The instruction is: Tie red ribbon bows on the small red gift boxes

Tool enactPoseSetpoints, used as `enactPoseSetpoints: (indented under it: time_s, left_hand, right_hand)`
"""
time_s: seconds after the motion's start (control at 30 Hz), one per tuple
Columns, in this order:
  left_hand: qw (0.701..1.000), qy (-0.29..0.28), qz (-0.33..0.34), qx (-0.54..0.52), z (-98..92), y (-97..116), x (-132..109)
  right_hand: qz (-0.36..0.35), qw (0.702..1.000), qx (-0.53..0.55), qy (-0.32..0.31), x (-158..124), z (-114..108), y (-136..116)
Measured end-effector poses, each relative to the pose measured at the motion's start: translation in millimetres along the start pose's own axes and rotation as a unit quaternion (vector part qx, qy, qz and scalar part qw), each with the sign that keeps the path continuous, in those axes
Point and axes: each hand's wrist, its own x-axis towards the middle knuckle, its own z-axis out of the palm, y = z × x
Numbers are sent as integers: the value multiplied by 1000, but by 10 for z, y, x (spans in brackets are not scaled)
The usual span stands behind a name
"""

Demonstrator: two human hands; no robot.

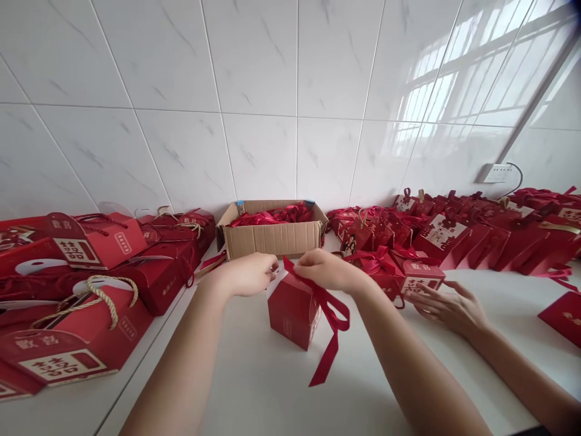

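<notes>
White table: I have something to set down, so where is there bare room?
The table is bare between the left forearm and the ribbon, in front of the small red box, and between the co-worker's hand and the far-right box. It is crowded at left with stacked boxes, and at the back with the carton and red packages.

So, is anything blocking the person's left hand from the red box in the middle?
Nothing visible is: the left hand is close by the red box, near its top. The right hand pinches the red ribbon toward the box's other side.
</notes>
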Motion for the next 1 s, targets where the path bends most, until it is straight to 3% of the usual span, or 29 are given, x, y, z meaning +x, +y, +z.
enactPoseSetpoints:
  time_s: [0.17,0.37,0.43,0.53,0.57,0.63,0.67,0.73,0.77,0.83,0.9,1.0]
  left_hand:
    - [999,-33,-15,0,-16,-5,-1]
    - [999,-37,-2,16,-21,8,-13]
    - [999,-38,2,16,-16,6,-9]
    - [999,-37,6,14,-10,4,-4]
    - [999,-38,6,13,-10,5,-4]
    - [999,-38,2,13,-12,10,-6]
    - [999,-40,-1,14,-15,14,-9]
    - [999,-42,-6,14,-19,21,-13]
    - [999,-42,-8,13,-20,23,-14]
    - [999,-40,-9,11,-18,22,-12]
    - [999,-39,-8,11,-11,14,-6]
    - [999,-38,-1,11,1,-6,8]
  right_hand:
    - [48,995,-47,-69,143,89,118]
    - [48,998,-36,-27,174,111,113]
    - [50,998,-36,-2,-59,-22,295]
    - [66,996,-36,47,-696,-394,764]
    - [64,994,-16,92,-907,-514,900]
    - [74,983,25,167,-1159,-644,1004]
    - [91,983,29,156,-1161,-634,951]
    - [91,995,17,31,-913,-468,672]
    - [81,997,19,-2,-699,-340,490]
    - [67,997,22,-42,-235,-79,171]
    - [59,996,23,-67,108,95,14]
    - [58,995,19,-80,258,150,47]
